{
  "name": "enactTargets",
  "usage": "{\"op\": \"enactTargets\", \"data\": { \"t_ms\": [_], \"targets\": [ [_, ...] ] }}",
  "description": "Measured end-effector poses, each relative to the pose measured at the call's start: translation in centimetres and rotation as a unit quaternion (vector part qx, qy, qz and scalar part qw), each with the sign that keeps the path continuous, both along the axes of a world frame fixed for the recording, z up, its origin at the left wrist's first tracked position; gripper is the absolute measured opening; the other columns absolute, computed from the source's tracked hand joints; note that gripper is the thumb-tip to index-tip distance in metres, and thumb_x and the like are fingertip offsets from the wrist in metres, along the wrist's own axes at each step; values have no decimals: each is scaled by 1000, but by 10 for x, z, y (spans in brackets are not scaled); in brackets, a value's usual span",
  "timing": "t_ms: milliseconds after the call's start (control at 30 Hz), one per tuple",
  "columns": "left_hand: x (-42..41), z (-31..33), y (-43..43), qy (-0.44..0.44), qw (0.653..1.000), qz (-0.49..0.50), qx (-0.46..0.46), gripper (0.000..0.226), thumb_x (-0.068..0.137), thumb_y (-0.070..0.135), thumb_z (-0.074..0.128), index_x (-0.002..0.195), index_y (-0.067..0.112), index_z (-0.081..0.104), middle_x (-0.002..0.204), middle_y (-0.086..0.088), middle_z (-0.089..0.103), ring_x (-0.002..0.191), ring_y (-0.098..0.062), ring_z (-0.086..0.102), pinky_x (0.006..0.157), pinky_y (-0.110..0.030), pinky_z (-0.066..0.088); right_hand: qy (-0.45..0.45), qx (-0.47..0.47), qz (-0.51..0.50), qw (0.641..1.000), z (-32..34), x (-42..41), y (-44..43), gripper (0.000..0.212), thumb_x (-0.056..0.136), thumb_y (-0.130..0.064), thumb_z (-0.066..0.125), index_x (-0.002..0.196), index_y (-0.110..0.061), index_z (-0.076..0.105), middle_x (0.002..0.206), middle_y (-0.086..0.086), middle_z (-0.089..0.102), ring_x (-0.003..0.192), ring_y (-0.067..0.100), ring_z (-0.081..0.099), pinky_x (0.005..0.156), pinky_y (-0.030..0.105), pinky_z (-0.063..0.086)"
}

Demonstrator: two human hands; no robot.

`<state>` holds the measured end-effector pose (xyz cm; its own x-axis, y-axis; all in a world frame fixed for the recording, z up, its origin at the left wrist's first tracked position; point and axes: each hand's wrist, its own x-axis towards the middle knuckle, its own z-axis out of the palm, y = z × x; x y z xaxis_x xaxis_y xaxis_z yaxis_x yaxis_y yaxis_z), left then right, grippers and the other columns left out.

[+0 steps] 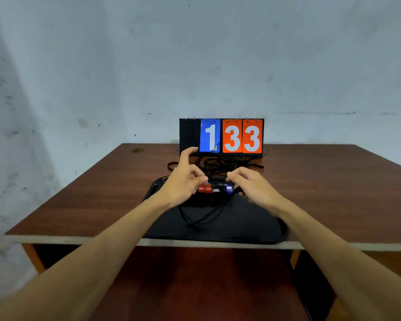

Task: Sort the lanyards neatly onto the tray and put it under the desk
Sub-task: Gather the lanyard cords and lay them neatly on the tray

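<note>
Lanyards [215, 190] are being lined up under both hands at the centre of the frame. The left hand [183, 184] is pinching thumb to middle finger right at the red clips [205, 188], with its forefinger sticking up free, seemingly so that it can nudge them square against their neighbours. The right hand [255, 188] is hovering with curled fingers just beside the purple clip [228, 188]. A cord is running beneath it, but motion blur is hiding whether the fingers are gripping it, so I cannot tell. The clips are sitting side by side in a row, probably to keep the colours grouped. Loose cord [204, 216] is trailing from them toward the lower frame across the tray [218, 230], which is resting at the near edge of the desk [333, 181], handy for lowering. Above the tray, a tangle [222, 163] of unsorted cords is lying in front of the scoreboard [221, 135].
</note>
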<state>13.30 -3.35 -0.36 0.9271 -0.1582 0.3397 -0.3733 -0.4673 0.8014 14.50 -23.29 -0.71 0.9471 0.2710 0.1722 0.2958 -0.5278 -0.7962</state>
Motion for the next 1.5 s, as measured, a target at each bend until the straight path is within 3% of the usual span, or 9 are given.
{"op": "enactTargets", "data": {
  "t_ms": [167,367,600,700,800,1067,1167,1367,1500],
  "targets": [
    [-6,2,-7,-15,1000,-12,3,79,83,7,70,141,21,18,78,0,67,57,-1,60,57,-16,46,16,55,38,998,12,-4,11,45,93,-56,43,96,-17,66,71,-10,55,54,0,49,50,16,35],
    [-6,-1,-4,-31,999,12,7,78,81,15,74,140,19,22,70,5,64,56,2,58,62,-16,42,-85,65,34,994,13,-1,23,19,91,-31,61,83,-17,70,65,-12,64,54,-8,57,51,6,40],
    [-2,-21,29,-15,987,94,130,55,85,21,68,132,16,40,71,1,63,68,-5,60,65,-17,42,-37,165,-40,985,10,5,11,19,93,-28,59,89,-14,71,71,-5,65,52,3,49,47,13,38],
    [2,-32,49,33,984,159,75,29,87,18,66,114,16,55,73,2,61,70,-11,58,63,-22,44,-19,163,-54,985,6,7,6,19,95,-25,57,94,-12,71,74,-3,66,50,-4,54,50,13,38],
    [0,-35,58,91,992,88,-2,10,87,20,67,95,14,68,85,-4,68,78,-14,63,69,-25,49,-38,128,-57,989,-2,7,8,16,95,-19,57,96,-13,71,75,-3,67,51,-9,56,50,9,38],
    [-13,-36,76,196,941,-35,-274,22,93,15,53,105,3,67,105,-9,72,96,-19,68,78,-27,50,28,153,-42,987,-20,13,3,14,93,-14,58,94,-12,72,70,3,61,61,10,51,55,20,43],
    [-9,-38,77,176,930,-15,-323,18,94,10,52,102,4,67,84,-4,72,79,-14,67,70,-24,49,37,156,-17,987,-25,14,7,11,90,-8,62,90,-10,73,67,1,63,56,6,55,56,21,46],
    [4,-49,95,89,991,70,-77,21,92,2,55,107,10,68,82,-4,65,60,-3,62,63,-15,52,50,109,1,993,-36,23,8,13,80,-3,71,85,-14,76,81,6,73,75,16,67,73,24,55],
    [10,-50,101,31,987,86,133,23,89,5,62,107,18,70,77,12,58,58,2,60,61,-11,47,38,28,-6,999,-44,29,9,11,76,-7,76,83,-17,78,77,4,75,79,14,70,82,23,52]
  ]
}}
